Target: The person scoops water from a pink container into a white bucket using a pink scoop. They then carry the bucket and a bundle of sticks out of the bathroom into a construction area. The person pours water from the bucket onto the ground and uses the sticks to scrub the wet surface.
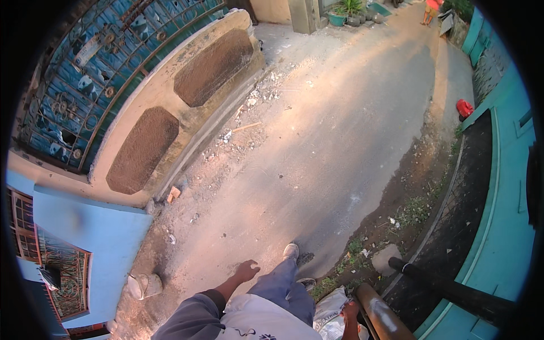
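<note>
My left hand hangs in front of my body over the paved lane, its fingers loosely bent and apart, with nothing in them. Low on the right, my right hand is closed at the upper edge of a white printed sack, which hangs beside my leg. The lower part of the sack is partly out of view. Close beside this hand is a thick brown post or pipe, with a pale patch on it.
A dark pipe juts from the turquoise wall at right. A bucket stands by the blue wall at left. Rubble lines the left edge. Ahead are a red bag-like object and a person.
</note>
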